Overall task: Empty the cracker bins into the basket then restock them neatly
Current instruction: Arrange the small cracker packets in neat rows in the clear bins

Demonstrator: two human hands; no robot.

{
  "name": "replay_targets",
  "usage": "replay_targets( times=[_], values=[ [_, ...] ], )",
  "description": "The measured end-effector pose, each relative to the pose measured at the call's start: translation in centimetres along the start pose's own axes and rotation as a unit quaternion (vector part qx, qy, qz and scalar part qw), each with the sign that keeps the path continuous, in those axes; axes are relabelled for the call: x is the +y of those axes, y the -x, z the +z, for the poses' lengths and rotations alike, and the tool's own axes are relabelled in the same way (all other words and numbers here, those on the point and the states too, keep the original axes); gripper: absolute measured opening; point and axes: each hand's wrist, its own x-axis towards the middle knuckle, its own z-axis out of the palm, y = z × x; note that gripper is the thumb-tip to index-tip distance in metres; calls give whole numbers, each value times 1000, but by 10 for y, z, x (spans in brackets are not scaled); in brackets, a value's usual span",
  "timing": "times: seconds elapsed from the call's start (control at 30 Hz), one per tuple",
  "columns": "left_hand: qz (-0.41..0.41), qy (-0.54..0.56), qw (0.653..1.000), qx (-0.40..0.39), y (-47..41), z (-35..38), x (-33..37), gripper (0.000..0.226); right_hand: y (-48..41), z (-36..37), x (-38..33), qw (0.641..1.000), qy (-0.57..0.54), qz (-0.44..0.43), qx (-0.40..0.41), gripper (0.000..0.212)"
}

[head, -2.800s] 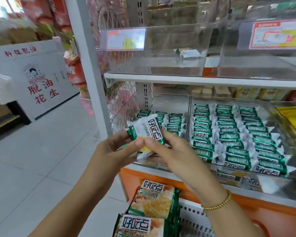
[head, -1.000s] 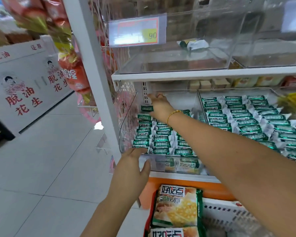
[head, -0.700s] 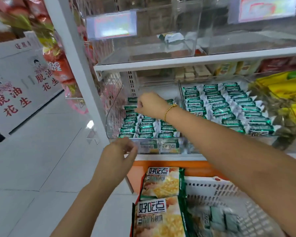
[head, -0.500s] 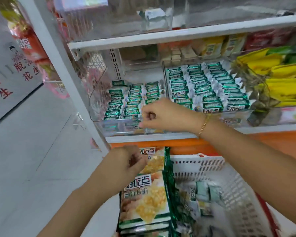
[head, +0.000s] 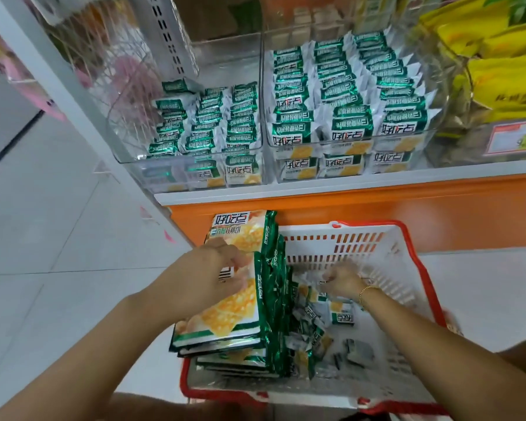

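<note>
Down low, green-and-white cracker packets (head: 342,316) lie jumbled in the white, red-rimmed basket (head: 377,244) on the floor, and the right hand (head: 342,281) curls round one. The left hand (head: 222,271), blurred, rests bent fingers on the large bags (head: 225,317) stacked at the basket's left; its grip is unclear. Farther off, two clear bins (head: 152,174) hold neat rows.

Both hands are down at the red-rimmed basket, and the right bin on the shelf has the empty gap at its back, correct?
No: the head view shows the gap at the back of the left bin; the right bin is packed through. The left hand and right hand are at the red-rimmed basket.
</note>
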Motion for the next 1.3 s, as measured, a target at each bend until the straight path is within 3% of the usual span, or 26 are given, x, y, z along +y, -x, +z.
replay_targets(
  times=[0.1,0.17,0.37,0.63,0.83,1.03,1.3],
  values=[
    [-11,3,1000,-6,-7,-1,1,15,-10,16,12,997,-75,23,-17,65],
    [-32,8,999,-10,-11,0,1,12,-22,25,15,996,-88,15,-9,76],
    [-95,73,992,-27,-20,2,-6,15,-46,40,8,990,-140,16,-22,62],
    [-81,71,994,21,-22,0,-19,13,-78,51,-5,988,-135,46,-57,26],
    [-76,60,995,19,-18,1,-20,12,-70,59,-7,997,-53,-7,-47,37],
    [-58,40,997,15,-17,-1,-13,8,-55,67,6,992,-128,-3,-17,73],
    [-49,23,999,-3,-21,-5,3,7,-31,72,22,994,-110,3,-8,71]
  ],
)
